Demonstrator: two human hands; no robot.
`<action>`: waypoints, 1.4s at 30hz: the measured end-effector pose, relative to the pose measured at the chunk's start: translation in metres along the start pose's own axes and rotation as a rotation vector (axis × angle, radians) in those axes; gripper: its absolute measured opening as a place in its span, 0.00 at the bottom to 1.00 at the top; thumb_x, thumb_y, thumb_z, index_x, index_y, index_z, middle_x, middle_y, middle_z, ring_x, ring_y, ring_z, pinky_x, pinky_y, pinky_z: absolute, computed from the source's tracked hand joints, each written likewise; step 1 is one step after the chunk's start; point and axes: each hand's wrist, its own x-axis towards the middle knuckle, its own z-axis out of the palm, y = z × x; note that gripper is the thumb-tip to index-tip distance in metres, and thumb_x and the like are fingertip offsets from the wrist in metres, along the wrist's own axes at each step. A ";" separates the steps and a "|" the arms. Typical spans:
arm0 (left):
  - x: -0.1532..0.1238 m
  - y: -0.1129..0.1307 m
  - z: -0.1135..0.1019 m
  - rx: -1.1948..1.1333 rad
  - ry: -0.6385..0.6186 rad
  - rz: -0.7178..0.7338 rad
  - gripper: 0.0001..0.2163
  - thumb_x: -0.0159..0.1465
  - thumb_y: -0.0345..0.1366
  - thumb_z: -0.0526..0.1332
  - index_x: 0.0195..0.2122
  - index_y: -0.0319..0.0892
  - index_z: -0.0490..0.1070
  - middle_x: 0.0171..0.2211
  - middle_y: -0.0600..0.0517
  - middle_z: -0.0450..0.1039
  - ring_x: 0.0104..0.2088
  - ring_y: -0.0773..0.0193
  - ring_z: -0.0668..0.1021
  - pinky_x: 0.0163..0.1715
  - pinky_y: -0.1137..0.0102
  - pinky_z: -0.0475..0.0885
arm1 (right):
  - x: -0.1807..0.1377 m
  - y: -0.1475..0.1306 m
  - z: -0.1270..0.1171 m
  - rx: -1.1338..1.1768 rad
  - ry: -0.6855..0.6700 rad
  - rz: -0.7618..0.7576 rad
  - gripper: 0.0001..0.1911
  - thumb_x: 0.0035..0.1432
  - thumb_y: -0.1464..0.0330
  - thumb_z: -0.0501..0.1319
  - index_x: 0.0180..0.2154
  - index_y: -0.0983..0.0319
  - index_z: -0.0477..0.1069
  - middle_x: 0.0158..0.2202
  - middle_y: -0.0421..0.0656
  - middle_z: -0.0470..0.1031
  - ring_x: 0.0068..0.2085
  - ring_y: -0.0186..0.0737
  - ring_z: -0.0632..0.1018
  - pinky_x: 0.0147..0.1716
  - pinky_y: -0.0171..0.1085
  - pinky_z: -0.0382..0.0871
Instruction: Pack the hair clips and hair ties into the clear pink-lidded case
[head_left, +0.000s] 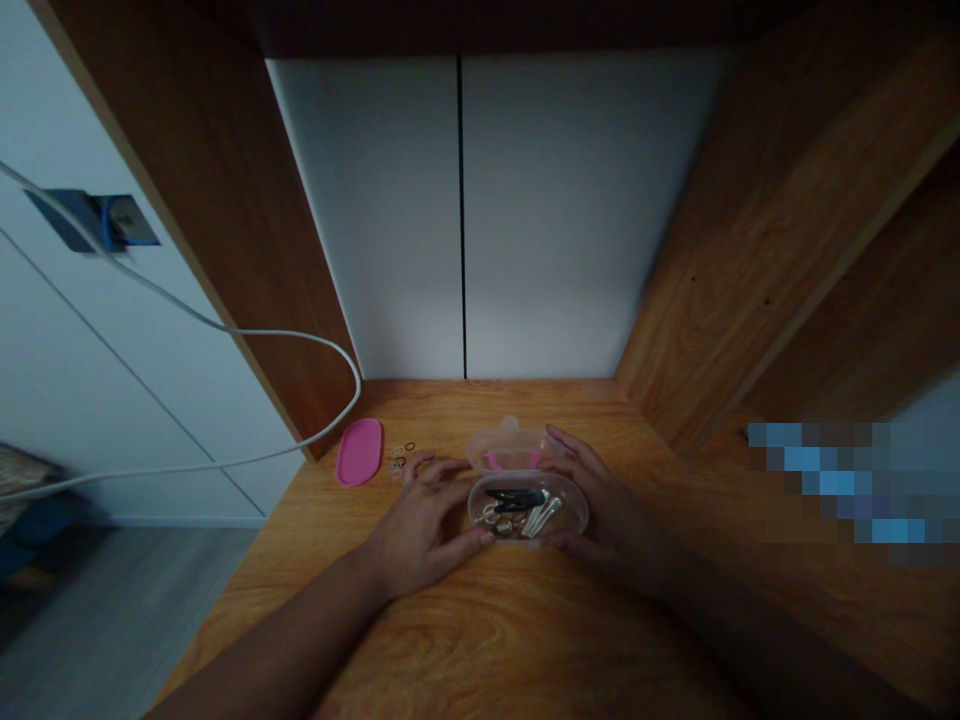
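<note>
A clear oval plastic box [527, 508] lies on the wooden desk [480, 630], filled with hair clips, pins and small rings. Just behind it a second clear container [514, 447] holds something pink. My left hand [424, 525] rests against the box's left side, fingers stretched along the desk and thumb touching its front rim. My right hand [600, 495] cups the box's right side, fingers spread and reaching back to the rear container. The light is dim.
A pink oval lid [359, 451] lies flat at the back left, with a few small hair ties [400, 457] beside it. A white cable [225, 400] hangs past the desk's left edge. Wooden side panels and a white back wall enclose the desk.
</note>
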 end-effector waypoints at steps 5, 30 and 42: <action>-0.001 -0.003 0.000 0.023 0.078 -0.012 0.25 0.62 0.50 0.63 0.59 0.52 0.68 0.54 0.46 0.74 0.58 0.45 0.70 0.63 0.45 0.45 | -0.001 -0.004 0.000 -0.014 0.041 0.042 0.35 0.55 0.53 0.67 0.60 0.59 0.61 0.72 0.56 0.36 0.71 0.62 0.46 0.63 0.62 0.56; -0.001 -0.016 0.009 0.076 0.205 -0.042 0.28 0.60 0.36 0.67 0.60 0.48 0.60 0.57 0.48 0.70 0.57 0.53 0.70 0.60 0.53 0.57 | -0.001 -0.007 -0.005 0.022 0.327 -0.057 0.22 0.65 0.69 0.58 0.60 0.54 0.61 0.61 0.49 0.66 0.62 0.48 0.69 0.59 0.50 0.68; -0.001 -0.017 0.011 0.051 0.277 0.010 0.24 0.61 0.36 0.67 0.57 0.48 0.65 0.56 0.45 0.69 0.57 0.52 0.70 0.58 0.54 0.63 | -0.001 -0.008 -0.005 0.073 0.359 -0.154 0.14 0.62 0.75 0.58 0.47 0.55 0.66 0.50 0.47 0.72 0.54 0.45 0.73 0.51 0.46 0.72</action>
